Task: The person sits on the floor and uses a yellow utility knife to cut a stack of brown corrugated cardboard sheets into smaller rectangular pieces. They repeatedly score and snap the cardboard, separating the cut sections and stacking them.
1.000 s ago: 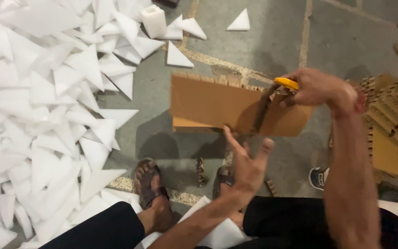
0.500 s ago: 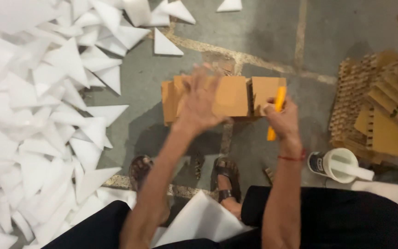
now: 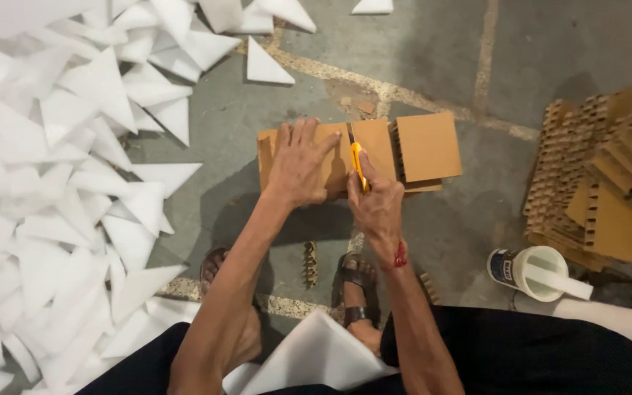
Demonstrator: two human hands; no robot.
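Head view: a brown cardboard strip (image 3: 330, 157) lies on the concrete floor (image 3: 433, 44), with one square piece (image 3: 427, 146) already cut off just right of it. The left hand (image 3: 299, 164) presses flat, fingers spread, on the strip; the right hand (image 3: 374, 205) clenches a yellow utility knife (image 3: 358, 164) mid-cut, more strip left.

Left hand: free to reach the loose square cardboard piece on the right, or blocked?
Probably not directly. The left hand presses flat on the cardboard strip, and the right hand with the yellow knife sits between it and the square piece. It would have to cross over them.

Grey concrete floor (image 3: 550, 44) w/ cracked seams, white foam triangles (image 3: 60, 183) heaped left
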